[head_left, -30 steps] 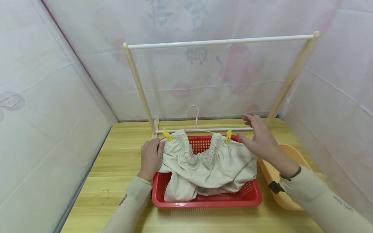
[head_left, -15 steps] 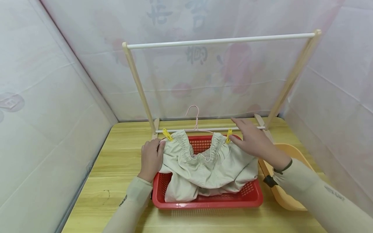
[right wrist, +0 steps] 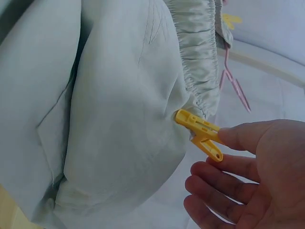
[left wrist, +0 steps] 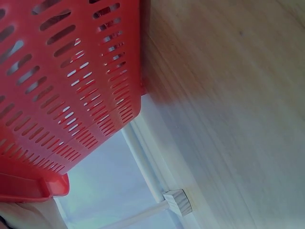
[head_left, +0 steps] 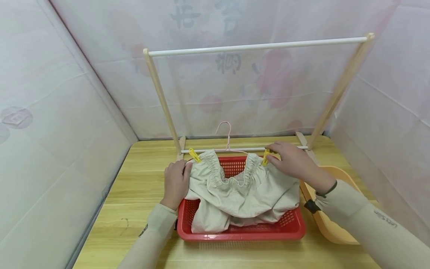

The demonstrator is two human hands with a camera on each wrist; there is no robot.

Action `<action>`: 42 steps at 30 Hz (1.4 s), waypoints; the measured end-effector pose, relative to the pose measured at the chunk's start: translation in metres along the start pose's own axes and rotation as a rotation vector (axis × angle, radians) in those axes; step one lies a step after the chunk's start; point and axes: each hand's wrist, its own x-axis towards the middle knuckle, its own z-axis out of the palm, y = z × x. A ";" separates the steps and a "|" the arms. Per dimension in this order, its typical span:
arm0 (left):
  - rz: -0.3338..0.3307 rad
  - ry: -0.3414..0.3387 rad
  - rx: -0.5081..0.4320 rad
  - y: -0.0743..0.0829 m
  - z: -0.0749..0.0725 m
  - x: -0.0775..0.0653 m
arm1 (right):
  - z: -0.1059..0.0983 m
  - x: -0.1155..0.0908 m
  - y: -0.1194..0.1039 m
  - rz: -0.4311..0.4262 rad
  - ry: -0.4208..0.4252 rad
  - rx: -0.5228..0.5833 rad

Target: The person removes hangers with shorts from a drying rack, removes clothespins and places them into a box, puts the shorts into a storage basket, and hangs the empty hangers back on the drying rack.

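- The tabletop [head_left: 141,172], wood-patterned, is spread across the lower part of the frame.
- A rack [head_left: 258,46] with a white top bar is stood along its back edge, upper middle of the frame.
- A red basket [head_left: 242,236] is set at lower centre.
- A pale garment [head_left: 235,201] with a gathered waist is draped over the basket at centre.
- A yellow tray [head_left: 336,231] is placed at lower right, partly covered by a sleeve.
- The hands are held apart. The left hand [head_left: 177,183] is rested at the garment's left edge; its fingertips are hidden, so whether anything is gripped cannot be told.
- By the right hand [head_left: 292,160], a yellow peg [right wrist: 202,126] is pinched between thumb and forefinger, its nose clipped to the cloth.
- A pink hanger [head_left: 228,136] is seen behind the waist, hook upward.
- A second peg [head_left: 195,155] is clipped at the garment's upper left.
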 end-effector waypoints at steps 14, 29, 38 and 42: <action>-0.008 -0.015 0.009 0.000 -0.003 0.000 | 0.006 -0.010 -0.013 -0.056 0.047 -0.006; -0.027 -0.041 0.006 0.000 -0.002 0.000 | 0.022 -0.021 -0.024 0.004 0.116 0.025; -0.036 -0.037 0.000 0.000 -0.003 0.001 | 0.028 -0.023 -0.026 -0.038 0.165 -0.037; -0.039 -0.037 0.000 -0.001 -0.003 0.001 | 0.029 -0.023 -0.027 -0.042 0.176 -0.038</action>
